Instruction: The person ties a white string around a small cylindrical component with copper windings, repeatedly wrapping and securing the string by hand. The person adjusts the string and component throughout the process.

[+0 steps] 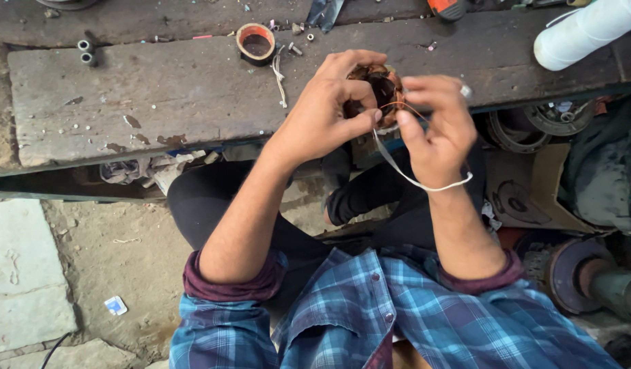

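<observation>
Left hand (329,109) grips a small wound motor stator (378,92) by its outer rim, held above the near edge of the wooden bench (158,89). Right hand (435,130) pinches thin copper wire (404,107), a white strip (411,179) trailing. The core looks rigid and fairly heavy, the wire delicate; the rim seems the safe hold.

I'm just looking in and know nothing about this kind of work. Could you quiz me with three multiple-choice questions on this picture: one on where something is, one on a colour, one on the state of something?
1. Where is the small round tape roll?
A. On the workbench, beyond the hands
B. On the ground by the knee
C. In the right hand

2. What colour is the strip hanging from the held part?
A. Black
B. White
C. Green

3. How is the round wound coil part held?
A. Lying loose on the bench
B. Gripped by the left hand, with the right hand pinching at it
C. Clamped in a vise

Answers: 1 A, the roll sits on the plank's far edge. 2 B, the strip loops pale white past the right wrist. 3 B, the left fingers wrap it while the right fingertips work a thin wire.
</observation>
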